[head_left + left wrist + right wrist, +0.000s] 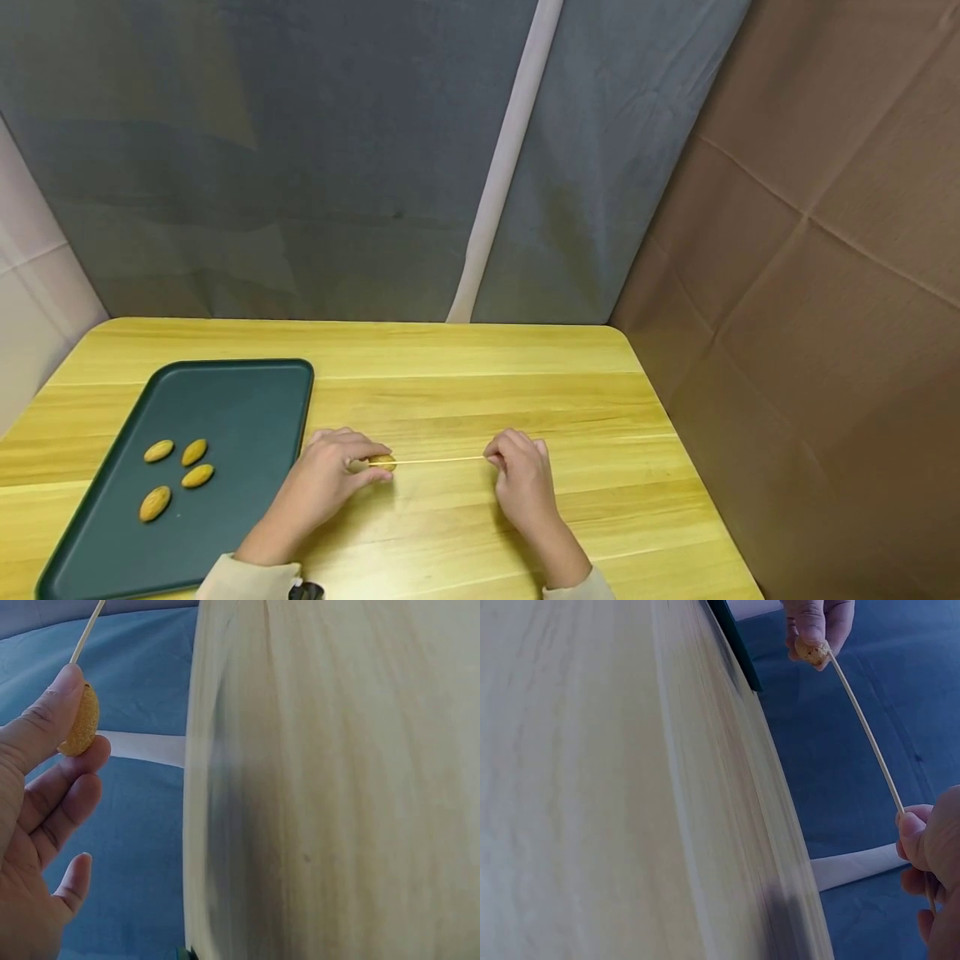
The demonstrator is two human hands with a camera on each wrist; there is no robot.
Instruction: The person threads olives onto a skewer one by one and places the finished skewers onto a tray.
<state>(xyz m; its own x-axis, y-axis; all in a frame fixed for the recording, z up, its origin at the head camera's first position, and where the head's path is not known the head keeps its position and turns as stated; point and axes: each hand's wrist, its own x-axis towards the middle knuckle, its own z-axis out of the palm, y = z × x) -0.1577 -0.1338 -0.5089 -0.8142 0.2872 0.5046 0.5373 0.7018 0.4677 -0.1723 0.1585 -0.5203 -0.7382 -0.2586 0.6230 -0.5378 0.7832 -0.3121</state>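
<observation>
My left hand (pixel 326 475) pinches a tan, pitted almond (pixel 84 724) between thumb and fingers, above the table. A thin wooden skewer (pixel 442 460) stretches sideways from the almond to my right hand (pixel 522 482), which grips its other part between thumb and fingers. In the head view the skewer's left end overlaps the almond; whether it goes into it I cannot tell. The left wrist view shows my thumb over the spot where skewer and almond meet. In the right wrist view the skewer (pixel 866 731) runs through my curled right fingers, its tail showing below them.
A dark green tray (pixel 247 392) lies at the left of the wooden table (pixel 450 367), close beside my left hand. Several almonds (pixel 155 504) rest on it. Grey cloth (pixel 337 167) hangs behind the table, and brown cloth (pixel 825 333) hangs at the right.
</observation>
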